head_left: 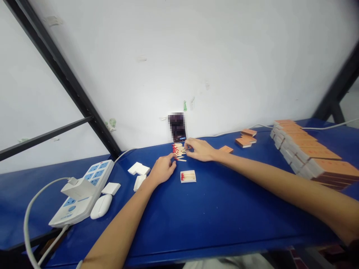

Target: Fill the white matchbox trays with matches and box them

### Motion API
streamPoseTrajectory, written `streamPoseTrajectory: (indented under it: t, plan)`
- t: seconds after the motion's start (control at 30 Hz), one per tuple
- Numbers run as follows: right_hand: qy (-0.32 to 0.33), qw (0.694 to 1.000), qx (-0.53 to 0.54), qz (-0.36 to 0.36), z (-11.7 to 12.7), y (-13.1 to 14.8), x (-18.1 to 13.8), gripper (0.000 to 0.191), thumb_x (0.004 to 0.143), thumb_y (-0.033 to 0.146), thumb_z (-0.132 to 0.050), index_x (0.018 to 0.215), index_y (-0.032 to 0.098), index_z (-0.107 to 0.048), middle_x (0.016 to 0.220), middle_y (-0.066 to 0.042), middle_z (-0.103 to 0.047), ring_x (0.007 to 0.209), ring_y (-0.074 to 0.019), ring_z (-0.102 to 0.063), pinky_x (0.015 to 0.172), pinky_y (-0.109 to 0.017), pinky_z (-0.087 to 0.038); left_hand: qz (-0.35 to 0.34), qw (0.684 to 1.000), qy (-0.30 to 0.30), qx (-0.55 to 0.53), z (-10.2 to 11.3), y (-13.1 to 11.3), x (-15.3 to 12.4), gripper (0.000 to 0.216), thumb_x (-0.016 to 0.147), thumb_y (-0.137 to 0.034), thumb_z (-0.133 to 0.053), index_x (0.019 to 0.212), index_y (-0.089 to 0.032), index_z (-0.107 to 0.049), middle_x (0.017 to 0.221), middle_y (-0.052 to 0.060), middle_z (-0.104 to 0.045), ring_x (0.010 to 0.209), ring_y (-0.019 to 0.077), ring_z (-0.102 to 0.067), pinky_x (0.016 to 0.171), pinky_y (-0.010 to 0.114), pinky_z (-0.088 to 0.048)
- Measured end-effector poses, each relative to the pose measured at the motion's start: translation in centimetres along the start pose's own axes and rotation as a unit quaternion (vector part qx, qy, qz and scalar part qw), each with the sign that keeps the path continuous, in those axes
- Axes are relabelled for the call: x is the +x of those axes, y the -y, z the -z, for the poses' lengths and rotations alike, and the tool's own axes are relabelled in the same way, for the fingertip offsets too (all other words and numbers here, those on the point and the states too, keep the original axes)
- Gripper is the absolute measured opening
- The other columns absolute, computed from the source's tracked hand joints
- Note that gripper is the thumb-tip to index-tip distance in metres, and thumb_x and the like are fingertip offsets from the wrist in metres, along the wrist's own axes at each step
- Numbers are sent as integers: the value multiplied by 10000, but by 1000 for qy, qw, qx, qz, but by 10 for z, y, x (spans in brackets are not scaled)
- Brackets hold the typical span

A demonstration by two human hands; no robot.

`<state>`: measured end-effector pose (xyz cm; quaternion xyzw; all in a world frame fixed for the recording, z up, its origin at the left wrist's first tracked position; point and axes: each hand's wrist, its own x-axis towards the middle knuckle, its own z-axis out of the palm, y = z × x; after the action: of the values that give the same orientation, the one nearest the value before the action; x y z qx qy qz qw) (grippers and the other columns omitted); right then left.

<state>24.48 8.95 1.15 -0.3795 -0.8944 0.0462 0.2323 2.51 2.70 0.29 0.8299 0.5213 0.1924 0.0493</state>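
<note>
A loose pile of red-tipped matches (178, 149) lies on the blue tabletop, with a few stray sticks at its near edge. My left hand (163, 169) is at the red-headed side, its curled fingertips on the matches. From the opposite side my right hand (201, 150) bends its thumb and fingers round the bare stick ends. How many matches each hand grips is too small to make out. Closer to me sits a white matchbox tray (188, 176) holding a row of matches, heads to the left.
A phone (178, 130) leans on the wall behind the pile. White trays (139, 169) and an earbud case (101, 206) lie left, beside a power strip (91, 190). Orange matchboxes (246, 140) and a long stack of wrapped matchbox packs (311, 153) stand right.
</note>
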Motion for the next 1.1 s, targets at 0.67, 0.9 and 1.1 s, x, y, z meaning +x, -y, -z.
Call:
streamPoseTrajectory:
  t: [0.67, 0.9, 1.1]
  plan:
    - [150, 969, -152, -123, -8, -40, 24, 593, 958, 544, -193, 1535, 421, -141, 1400, -152, -448, 1068, -352, -605, 886, -497, -422, -14, 1000, 4, 14, 0, 1, 0, 338, 927, -257, -448, 1186, -202, -658, 769, 29, -652, 709, 172, -591, 681, 261, -421]
    - [147, 967, -163, -126, -8, -42, 25, 605, 957, 548, -196, 1539, 386, -175, 1402, -176, -446, 1078, -363, -603, 898, -499, -409, -17, 1000, 5, 0, 1, -1, -1, 327, 919, -241, -446, 1152, -192, -670, 719, 16, -627, 654, 155, -562, 641, 253, -394]
    - [103, 980, -137, -105, -8, -40, 17, 568, 973, 483, -230, 1526, 357, -247, 1313, -164, -506, 1019, -321, -622, 853, -445, -434, -2, 1000, 4, 1, 0, -1, -1, 322, 919, -265, -468, 1137, -184, -691, 722, 27, -625, 661, 160, -563, 627, 256, -400]
